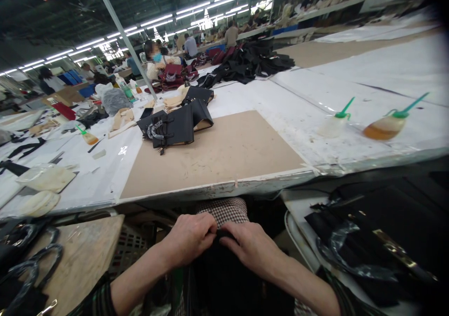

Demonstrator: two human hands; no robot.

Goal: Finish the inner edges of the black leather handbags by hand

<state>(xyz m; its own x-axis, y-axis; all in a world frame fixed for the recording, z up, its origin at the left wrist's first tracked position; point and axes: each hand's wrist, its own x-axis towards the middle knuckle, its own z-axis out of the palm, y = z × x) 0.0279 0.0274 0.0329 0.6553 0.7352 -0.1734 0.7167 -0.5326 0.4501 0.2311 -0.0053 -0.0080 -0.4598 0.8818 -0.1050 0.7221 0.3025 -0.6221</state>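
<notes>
Below the table edge, a black handbag (238, 278) rests on my lap, most of its shape lost in shadow. My left hand (194, 238) has its fingers curled closed over the bag's top edge. Close beside it, my right hand (247, 246) grips the same edge, thumb on the near side and fingers over the far side. Checked cloth (226, 210) shows over my knees just beyond the hands. Ahead on the table, finished-looking black handbags (175, 126) with plastic-wrapped handles lie at the back of a brown board (217, 157).
Two squeeze bottles with green spouts, one amber (384, 128) and one pale (333, 125), stand at right. More black bags (386, 231) lie on a right-hand stand; others sit by a wooden board (84, 255) at left. A black heap (252, 63) and a masked person (154, 61) are beyond.
</notes>
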